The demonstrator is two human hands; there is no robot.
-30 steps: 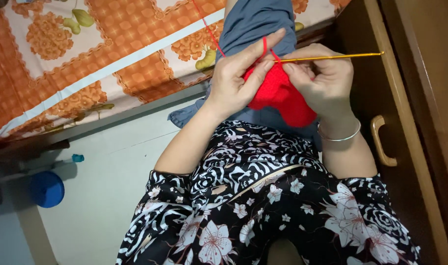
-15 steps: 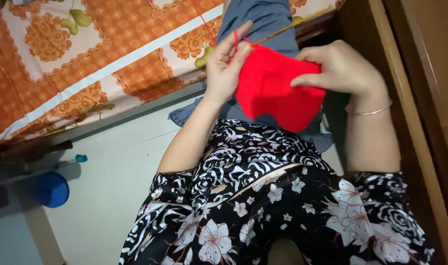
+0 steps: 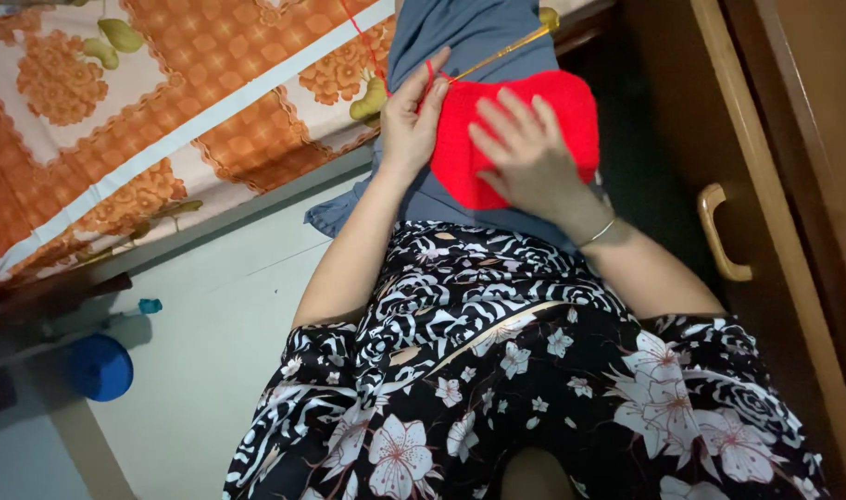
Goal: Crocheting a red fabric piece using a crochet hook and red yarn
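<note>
Far left, low on the pale floor (image 3: 210, 343): sat a blue lid (image 3: 100, 367), with a small teal cap (image 3: 150, 305) just above it. Above these, stretched across the upper left: an orange patterned sheet (image 3: 163, 120) over a bed, white bands running through it. Near the middle top: ran a thin red yarn (image 3: 360, 37) down over the sheet toward the hands. Left hand (image 3: 413, 120): lay raised at the left edge of the red knit (image 3: 525, 130), fingers loosely curled, thumb and forefinger pinching the strand and the knit's rim. From that pinch, slanting up to the right: poked a slim yellow hook (image 3: 506, 51), its far end near a yellowish knob at the bed's edge. Red knit: rested on grey cloth (image 3: 469, 37) draped over the lap, well above the black-and-white floral dress (image 3: 497, 370). Right hand (image 3: 529, 153): lay flat on the knit, fingers spread and pressing it down, holding nothing pinched; wore a thin bangle (image 3: 597, 233) at the wrist. Far right: stood a dark wooden cabinet (image 3: 793, 139) with a curved pale handle (image 3: 719, 231), close beside the right forearm but apart from it.
</note>
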